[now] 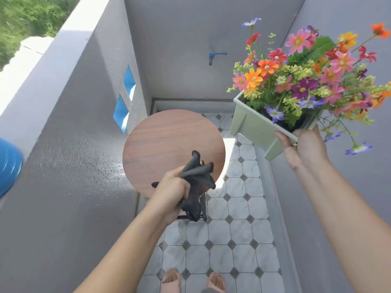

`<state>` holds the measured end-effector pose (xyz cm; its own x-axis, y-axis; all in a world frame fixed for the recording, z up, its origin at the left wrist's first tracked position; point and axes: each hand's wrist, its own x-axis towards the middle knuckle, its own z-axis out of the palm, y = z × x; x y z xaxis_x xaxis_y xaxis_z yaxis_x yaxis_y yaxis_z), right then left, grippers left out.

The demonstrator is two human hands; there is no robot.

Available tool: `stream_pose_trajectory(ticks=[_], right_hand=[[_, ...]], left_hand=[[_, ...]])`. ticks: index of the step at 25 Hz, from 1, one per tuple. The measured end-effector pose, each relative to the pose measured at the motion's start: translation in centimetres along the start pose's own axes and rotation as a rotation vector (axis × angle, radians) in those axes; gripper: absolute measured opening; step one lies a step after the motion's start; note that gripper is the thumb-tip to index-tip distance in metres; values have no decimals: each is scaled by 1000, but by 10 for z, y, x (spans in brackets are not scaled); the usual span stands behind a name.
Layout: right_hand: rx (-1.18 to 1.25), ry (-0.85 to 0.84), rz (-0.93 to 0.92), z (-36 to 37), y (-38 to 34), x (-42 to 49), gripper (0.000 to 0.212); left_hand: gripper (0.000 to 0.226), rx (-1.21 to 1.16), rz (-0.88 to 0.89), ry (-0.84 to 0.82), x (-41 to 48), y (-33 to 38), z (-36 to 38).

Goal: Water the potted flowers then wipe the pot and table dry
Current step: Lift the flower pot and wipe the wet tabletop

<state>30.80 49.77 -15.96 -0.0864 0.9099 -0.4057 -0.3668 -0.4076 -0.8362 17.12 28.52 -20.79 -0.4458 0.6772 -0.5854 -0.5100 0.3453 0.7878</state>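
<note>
I'm at the wiping step, I think — my left hand (172,190) bunches the dark cloth (195,178) over the round table (167,140), my right hand (302,148) holds the flower pot (257,129) aloft (tilted). Next: wipe the tabletop — wetness hard to judge.

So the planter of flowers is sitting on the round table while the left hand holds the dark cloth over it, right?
Not quite. The head view shows the planter of flowers lifted clear of the round table, held up by the right hand. The left hand does hold the dark cloth over it.
</note>
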Motion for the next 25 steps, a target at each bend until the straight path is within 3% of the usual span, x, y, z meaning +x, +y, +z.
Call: stream_pose_trajectory(ticks=[2,4,6,7,8,9,11,14,16,22,25], right_hand=[[1,-5,-7,-2,-2,2,45],[6,-10,-14,-1,-4,1,45],[15,-17,-20,-1,-6,1,45],[16,-17,-19,-1,-6,0,44],[13,-11,-15,-2,-6,0,43],[9,-1,-7,-3,-5,0,40],[8,21,9,-5,-3,0,36],[4,22,9,-6,0,0,40],[9,10,2,-6,1,1,46],[20,40,21,-7,1,3,40],[17,32,7,-10,0,5,40]], left_hand=[[54,-202,-74,-19,17,16,-5],[44,-187,-158,-15,32,30,-19],[31,307,-110,234,43,32,-36],[37,564,-10,440,46,26,-41],[45,756,195,591,44,20,-41],[46,809,410,630,39,18,-33],[46,914,591,502,47,-1,-15],[75,1352,268,438,74,-29,10],[80,1497,229,416,82,-45,20],[47,1699,676,164,36,-89,-23],[46,1654,833,208,19,-102,-84]])
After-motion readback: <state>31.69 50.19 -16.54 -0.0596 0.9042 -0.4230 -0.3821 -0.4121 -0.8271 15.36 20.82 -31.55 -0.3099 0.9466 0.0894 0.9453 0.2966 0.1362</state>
